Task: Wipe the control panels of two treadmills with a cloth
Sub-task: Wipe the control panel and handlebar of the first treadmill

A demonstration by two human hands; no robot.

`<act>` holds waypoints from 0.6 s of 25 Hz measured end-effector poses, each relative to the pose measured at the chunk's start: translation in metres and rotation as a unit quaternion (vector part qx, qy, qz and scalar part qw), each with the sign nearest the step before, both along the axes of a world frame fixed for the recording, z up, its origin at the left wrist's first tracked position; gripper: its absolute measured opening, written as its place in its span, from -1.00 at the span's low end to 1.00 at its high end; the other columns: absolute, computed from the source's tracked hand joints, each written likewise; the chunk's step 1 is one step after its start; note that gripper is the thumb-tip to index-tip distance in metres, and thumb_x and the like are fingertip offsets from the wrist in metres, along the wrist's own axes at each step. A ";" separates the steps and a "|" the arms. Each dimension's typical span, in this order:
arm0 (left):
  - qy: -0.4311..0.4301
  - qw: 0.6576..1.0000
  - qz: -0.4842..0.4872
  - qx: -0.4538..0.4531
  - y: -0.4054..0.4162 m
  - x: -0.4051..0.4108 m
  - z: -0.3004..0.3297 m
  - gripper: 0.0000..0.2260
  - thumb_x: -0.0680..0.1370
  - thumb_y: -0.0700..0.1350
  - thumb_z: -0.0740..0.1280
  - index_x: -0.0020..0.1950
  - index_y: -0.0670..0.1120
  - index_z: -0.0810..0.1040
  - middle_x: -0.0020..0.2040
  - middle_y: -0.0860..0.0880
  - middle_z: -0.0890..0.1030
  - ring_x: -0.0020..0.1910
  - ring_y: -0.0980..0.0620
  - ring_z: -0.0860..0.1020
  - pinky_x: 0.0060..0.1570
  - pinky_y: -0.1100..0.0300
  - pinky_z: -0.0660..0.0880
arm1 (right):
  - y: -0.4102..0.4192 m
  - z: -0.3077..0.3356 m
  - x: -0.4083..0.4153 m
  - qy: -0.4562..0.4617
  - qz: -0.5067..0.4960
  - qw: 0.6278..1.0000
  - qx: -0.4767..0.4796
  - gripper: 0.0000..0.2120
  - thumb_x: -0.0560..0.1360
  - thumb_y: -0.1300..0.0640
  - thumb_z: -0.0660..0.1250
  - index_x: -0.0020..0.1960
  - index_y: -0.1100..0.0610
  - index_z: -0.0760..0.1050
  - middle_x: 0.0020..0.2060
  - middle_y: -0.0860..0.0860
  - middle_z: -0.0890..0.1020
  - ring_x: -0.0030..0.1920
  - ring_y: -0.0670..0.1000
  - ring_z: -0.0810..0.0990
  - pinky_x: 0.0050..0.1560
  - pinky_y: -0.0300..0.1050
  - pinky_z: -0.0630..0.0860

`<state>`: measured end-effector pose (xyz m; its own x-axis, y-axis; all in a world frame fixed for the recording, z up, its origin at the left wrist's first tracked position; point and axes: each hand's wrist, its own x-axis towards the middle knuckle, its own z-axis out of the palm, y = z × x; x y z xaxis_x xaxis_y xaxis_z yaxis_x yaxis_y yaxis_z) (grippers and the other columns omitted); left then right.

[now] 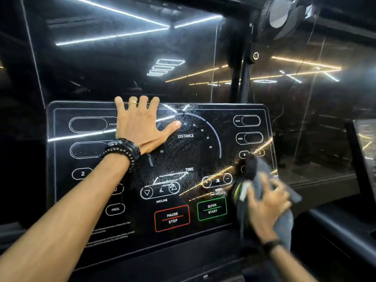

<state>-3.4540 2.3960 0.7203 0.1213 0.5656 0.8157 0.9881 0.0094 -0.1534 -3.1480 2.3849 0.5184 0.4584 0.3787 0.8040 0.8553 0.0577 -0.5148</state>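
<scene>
A glossy black treadmill control panel (183, 155) fills the middle of the view, with white outlined buttons, a DISTANCE dial, a red PAUSE/STOP box and a green QUICK START box. My left hand (140, 127) lies flat on its upper part, fingers spread over the top edge. My right hand (266, 202) is blurred at the panel's right side and grips a dark grey cloth (262, 176) bunched against the surface. The cloth hides the lower right buttons. A second panel's edge (366, 143) shows at the far right.
A dark glass wall behind the panel reflects ceiling light strips. A fan on a black pole (284, 13) hangs at the upper right. A dark handrail (335, 226) runs along the lower right beside the console.
</scene>
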 end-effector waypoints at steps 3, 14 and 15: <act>-0.002 1.000 0.005 0.000 0.003 0.003 -0.001 -0.16 0.46 0.54 -0.16 0.36 -0.07 0.40 0.20 -0.13 0.53 0.17 -0.24 0.45 0.32 -0.32 0.19 | 0.063 0.122 -0.008 0.169 -0.052 0.984 0.004 -0.40 0.45 -0.30 0.13 0.39 -0.07 0.46 0.27 0.19 0.45 0.28 0.30 0.38 0.21 0.22 0.25; 0.005 1.000 0.006 0.013 0.007 -0.001 -0.003 -0.26 0.52 0.46 -0.12 0.35 -0.07 0.40 0.17 -0.10 0.53 0.16 -0.23 0.46 0.30 -0.31 0.21 | 0.044 0.081 0.006 0.005 -0.010 1.000 0.015 -0.39 0.46 -0.34 0.08 0.37 -0.07 0.48 0.20 0.18 0.47 0.19 0.27 0.42 0.16 0.22 0.29; -0.001 1.000 0.008 0.014 0.007 0.001 -0.003 -0.26 0.52 0.45 -0.11 0.34 -0.07 0.41 0.16 -0.10 0.53 0.15 -0.23 0.46 0.30 -0.31 0.20 | 0.062 0.118 0.013 0.065 -0.027 0.997 0.021 -0.37 0.46 -0.36 0.05 0.39 -0.08 0.44 0.22 0.19 0.45 0.22 0.29 0.41 0.18 0.24 0.28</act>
